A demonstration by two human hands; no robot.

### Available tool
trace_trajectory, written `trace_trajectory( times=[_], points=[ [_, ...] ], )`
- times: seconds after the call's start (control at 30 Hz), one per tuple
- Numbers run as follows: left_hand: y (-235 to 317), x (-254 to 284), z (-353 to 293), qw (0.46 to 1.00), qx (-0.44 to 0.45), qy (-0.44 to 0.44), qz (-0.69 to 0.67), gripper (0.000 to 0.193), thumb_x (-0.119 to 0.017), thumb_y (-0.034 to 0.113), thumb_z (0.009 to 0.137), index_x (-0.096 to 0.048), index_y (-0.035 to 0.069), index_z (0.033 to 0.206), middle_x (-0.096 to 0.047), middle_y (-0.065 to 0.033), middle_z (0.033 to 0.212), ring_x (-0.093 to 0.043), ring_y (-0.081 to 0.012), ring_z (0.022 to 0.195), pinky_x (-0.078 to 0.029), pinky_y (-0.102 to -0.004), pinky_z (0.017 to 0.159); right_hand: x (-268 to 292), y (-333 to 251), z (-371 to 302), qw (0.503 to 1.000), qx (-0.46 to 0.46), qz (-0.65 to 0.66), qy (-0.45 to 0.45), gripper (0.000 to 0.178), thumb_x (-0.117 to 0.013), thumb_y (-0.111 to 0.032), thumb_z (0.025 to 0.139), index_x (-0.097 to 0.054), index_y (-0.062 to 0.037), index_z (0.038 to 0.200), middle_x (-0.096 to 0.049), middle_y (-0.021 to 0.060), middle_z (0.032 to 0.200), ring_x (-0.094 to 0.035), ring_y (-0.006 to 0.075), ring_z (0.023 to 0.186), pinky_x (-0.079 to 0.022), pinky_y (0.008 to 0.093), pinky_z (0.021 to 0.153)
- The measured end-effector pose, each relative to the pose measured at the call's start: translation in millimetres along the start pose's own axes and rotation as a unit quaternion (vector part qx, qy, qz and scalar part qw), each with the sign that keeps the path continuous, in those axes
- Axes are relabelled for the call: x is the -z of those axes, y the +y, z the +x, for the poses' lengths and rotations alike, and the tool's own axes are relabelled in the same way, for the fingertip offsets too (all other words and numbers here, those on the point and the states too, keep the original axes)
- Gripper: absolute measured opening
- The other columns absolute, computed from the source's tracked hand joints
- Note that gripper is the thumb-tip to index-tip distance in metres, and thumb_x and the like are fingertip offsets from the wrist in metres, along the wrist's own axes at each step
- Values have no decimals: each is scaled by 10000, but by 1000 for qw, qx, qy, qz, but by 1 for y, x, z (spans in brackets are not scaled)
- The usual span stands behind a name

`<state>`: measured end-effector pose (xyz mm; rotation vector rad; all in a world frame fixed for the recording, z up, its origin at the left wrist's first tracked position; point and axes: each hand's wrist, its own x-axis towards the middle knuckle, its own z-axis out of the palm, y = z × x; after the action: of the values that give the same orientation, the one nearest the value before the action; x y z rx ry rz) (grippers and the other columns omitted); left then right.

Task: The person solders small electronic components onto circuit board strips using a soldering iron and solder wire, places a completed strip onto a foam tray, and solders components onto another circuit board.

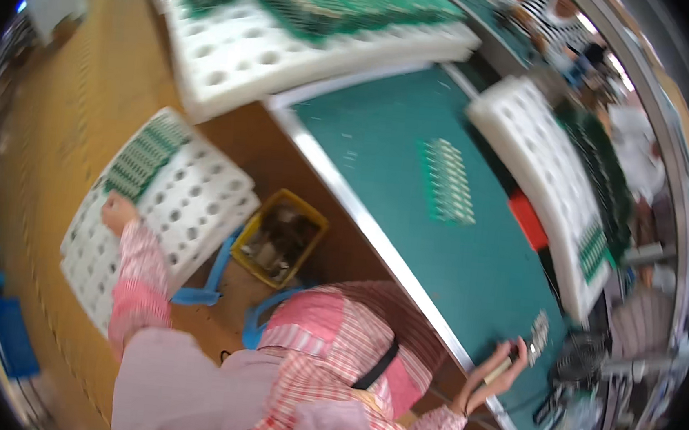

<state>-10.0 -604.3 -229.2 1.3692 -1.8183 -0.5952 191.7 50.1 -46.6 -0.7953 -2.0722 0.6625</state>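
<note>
My left hand (pixel 119 213) reaches out to the far left, its fingers closed at the lower corner of a green circuit board panel (pixel 146 157). That panel lies on a white foam tray (pixel 209 166) full of round holes; motion blur hides the exact grip. Over the bench's near right edge, my right hand (pixel 498 374) is closed around a slim tool with a pale handle (pixel 498 371). Just beyond its fingertips is a silvery, bumpy object (pixel 539 337), too blurred to name. Another green circuit board panel (pixel 447 181) rests by itself on the green bench top (pixel 366 151).
Stacked green boards (pixel 347 2) sit on a large foam tray (pixel 235 58) at the back. Another foam tray (pixel 539 142) and a red block (pixel 528 219) line the bench's far side. A yellow bin (pixel 317 222) stands below. A co-worker in stripes (pixel 548 18) is at the upper right.
</note>
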Motion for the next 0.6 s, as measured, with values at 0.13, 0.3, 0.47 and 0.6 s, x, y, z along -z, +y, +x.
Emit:
trace_trajectory(
  times=[0.13, 0.3, 0.47, 0.6],
  points=[
    [64, 60, -139, 917, -233, -247, -209, 347, -482, 240, 1002, -548, -28, 791, -579, -129, 755, -552, -265, 696, -455, -357, 698, -3, 15, 4, 1000, -11, -2, 20, 215, -569, -64, 949, -565, -16, 1159, -614, 116, 983, -609, 194, 882, -491, 298, 799],
    [235, 178, -255, 589, -623, -326, -399, 127, -629, 34, 804, -551, 11, 707, -580, -82, 728, -526, -296, 657, -433, -388, 658, 5, 8, 1, 999, 25, 23, 32, 199, -589, -39, 919, -587, 1, 1115, -639, 138, 963, -629, 238, 858, -494, 327, 788],
    [388, 240, -274, 392, -715, -292, -500, 205, -607, -3, 803, -464, 33, 660, -594, -94, 741, -500, -274, 631, -411, -400, 643, 17, 18, -2, 998, 15, 40, 38, 203, -575, -14, 918, -576, -9, 1120, -624, 128, 938, -615, 216, 861, -490, 324, 793],
    [488, 266, -254, 325, -763, -178, -529, 166, -610, 158, 856, -537, 77, 731, -600, -86, 775, -530, -258, 683, -416, -412, 652, 32, 21, -10, 996, -17, 48, 70, 247, -640, -15, 853, -612, -24, 1099, -629, 140, 935, -632, 251, 809, -502, 341, 731]
  ],
)
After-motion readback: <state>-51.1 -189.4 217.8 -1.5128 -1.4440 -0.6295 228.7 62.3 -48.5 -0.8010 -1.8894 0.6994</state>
